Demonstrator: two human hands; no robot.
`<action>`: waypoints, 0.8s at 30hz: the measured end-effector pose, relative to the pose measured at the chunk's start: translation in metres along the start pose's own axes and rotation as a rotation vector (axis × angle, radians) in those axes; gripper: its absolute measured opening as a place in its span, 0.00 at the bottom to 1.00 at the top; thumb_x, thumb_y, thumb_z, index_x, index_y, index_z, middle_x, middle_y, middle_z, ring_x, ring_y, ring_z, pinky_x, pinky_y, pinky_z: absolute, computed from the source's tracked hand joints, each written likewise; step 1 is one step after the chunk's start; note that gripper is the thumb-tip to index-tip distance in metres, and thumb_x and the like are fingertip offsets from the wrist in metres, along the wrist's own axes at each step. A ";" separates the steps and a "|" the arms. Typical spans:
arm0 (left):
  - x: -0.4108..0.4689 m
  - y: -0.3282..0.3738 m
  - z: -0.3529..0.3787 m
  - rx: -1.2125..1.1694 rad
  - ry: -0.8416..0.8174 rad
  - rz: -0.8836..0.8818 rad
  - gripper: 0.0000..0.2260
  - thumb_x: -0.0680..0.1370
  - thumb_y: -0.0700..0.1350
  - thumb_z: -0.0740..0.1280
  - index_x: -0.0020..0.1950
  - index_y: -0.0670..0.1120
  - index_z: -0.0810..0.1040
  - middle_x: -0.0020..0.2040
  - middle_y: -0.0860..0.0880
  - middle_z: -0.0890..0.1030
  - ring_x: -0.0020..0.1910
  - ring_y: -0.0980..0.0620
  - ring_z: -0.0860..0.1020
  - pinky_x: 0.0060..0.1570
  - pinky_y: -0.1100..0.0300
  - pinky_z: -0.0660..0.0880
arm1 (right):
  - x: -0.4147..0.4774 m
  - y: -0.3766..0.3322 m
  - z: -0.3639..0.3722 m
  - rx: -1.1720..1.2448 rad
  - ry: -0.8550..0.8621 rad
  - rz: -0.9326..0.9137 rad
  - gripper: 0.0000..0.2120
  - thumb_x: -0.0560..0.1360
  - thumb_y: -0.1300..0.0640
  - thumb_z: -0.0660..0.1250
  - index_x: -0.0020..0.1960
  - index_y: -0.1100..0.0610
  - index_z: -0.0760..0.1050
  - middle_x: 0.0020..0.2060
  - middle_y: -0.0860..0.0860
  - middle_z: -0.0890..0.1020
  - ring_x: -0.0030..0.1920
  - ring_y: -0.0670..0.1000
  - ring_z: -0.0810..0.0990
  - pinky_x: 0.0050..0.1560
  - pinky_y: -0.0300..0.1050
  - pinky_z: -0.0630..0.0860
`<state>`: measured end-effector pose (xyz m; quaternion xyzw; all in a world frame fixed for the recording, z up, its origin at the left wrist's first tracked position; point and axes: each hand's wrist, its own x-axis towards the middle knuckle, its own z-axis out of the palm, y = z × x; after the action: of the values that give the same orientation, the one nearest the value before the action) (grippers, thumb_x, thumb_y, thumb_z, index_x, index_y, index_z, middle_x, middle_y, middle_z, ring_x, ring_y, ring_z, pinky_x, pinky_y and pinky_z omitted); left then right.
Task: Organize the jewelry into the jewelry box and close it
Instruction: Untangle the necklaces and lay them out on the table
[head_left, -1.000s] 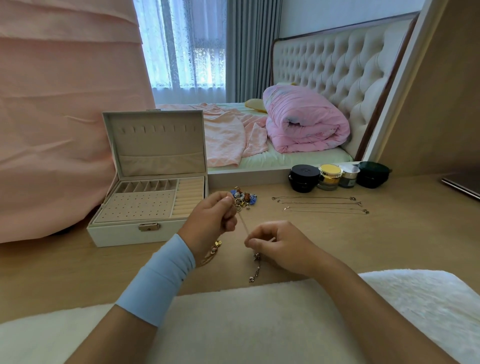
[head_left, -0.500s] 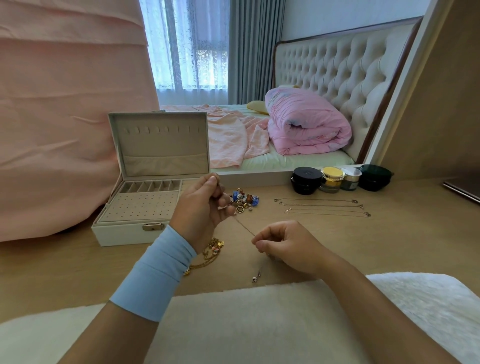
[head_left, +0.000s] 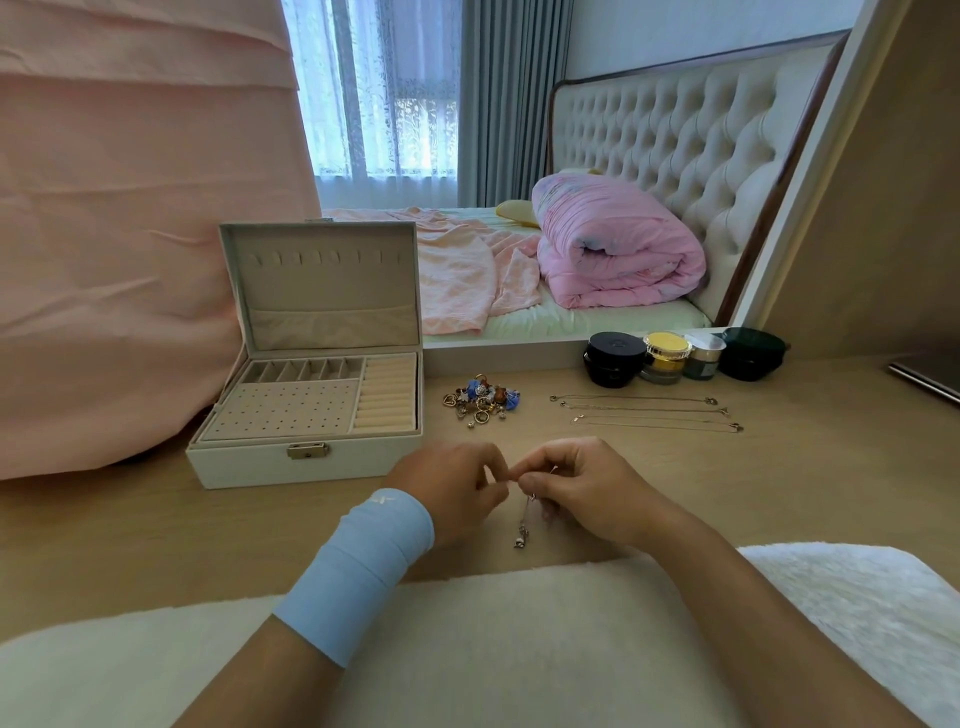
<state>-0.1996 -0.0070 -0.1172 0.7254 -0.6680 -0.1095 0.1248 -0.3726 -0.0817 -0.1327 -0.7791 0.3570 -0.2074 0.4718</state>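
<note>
Chain (head_left: 523, 519) is pinched at its top by left hand (head_left: 457, 493) and right hand (head_left: 587, 493), fingertips meeting, its charm end trailing nearward on the table (head_left: 779, 493), while the open box (head_left: 249, 462) sits far-left, nearer the left hand.

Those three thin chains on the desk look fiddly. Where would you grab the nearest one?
Pinch the nearest chain at its right-end clasp, coming from above. It lies flat and straight, and the clasp looks like its only raised lump to catch.
</note>
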 end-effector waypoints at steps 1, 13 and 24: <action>0.001 0.000 0.000 -0.006 0.006 0.003 0.09 0.80 0.55 0.63 0.58 0.57 0.78 0.50 0.56 0.80 0.49 0.54 0.77 0.53 0.58 0.76 | 0.000 0.001 -0.002 0.007 -0.013 0.019 0.07 0.78 0.61 0.70 0.52 0.52 0.84 0.34 0.46 0.83 0.33 0.45 0.79 0.37 0.37 0.76; 0.023 -0.006 0.010 0.097 0.182 0.091 0.08 0.80 0.54 0.61 0.53 0.57 0.80 0.47 0.57 0.78 0.53 0.54 0.70 0.48 0.59 0.72 | 0.002 0.013 -0.026 -0.281 0.092 0.103 0.07 0.78 0.57 0.72 0.51 0.47 0.85 0.45 0.40 0.84 0.45 0.37 0.80 0.48 0.30 0.74; 0.045 0.003 0.018 0.217 0.231 0.061 0.11 0.81 0.55 0.59 0.54 0.58 0.80 0.52 0.57 0.80 0.54 0.52 0.73 0.62 0.55 0.62 | -0.003 0.018 -0.058 -0.629 0.129 0.226 0.10 0.79 0.43 0.66 0.54 0.45 0.83 0.49 0.40 0.81 0.49 0.44 0.78 0.48 0.45 0.80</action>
<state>-0.2042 -0.0528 -0.1334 0.7219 -0.6787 0.0511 0.1248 -0.4198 -0.1192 -0.1214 -0.8273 0.5167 -0.0822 0.2046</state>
